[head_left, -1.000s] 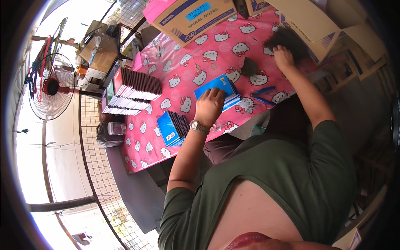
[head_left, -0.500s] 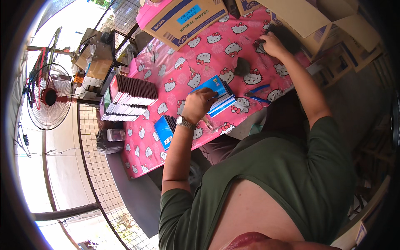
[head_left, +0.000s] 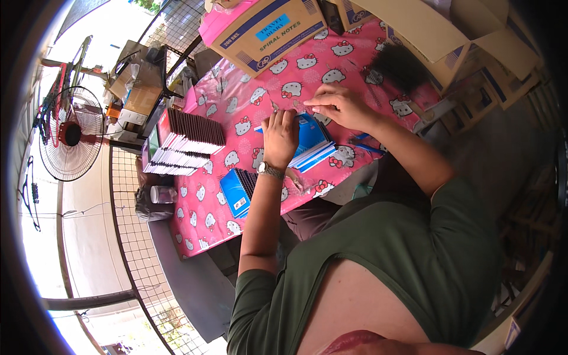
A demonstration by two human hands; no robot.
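Note:
My left hand [head_left: 280, 137] lies flat, fingers together, on a small stack of blue notebooks [head_left: 312, 144] on the pink patterned tablecloth [head_left: 248, 100]. My right hand [head_left: 342, 105] rests just right of it at the stack's far edge, fingertips pinching something thin that I cannot make out. A second pile of blue notebooks [head_left: 238, 190] lies near the table's front edge, left of my left wrist. A dark bundle of thin black pieces [head_left: 397, 66] sits beyond my right hand.
A long row of dark-covered notebooks [head_left: 183, 141] stands at the table's left end. Cardboard boxes [head_left: 266, 29] line the far side and the right [head_left: 438, 29]. A standing fan [head_left: 68, 139] and wire mesh fence [head_left: 127, 195] are to the left.
My right hand came back from the dark bundle at the far right to the blue stack. My left hand flattened on the stack. The view shifted slightly.

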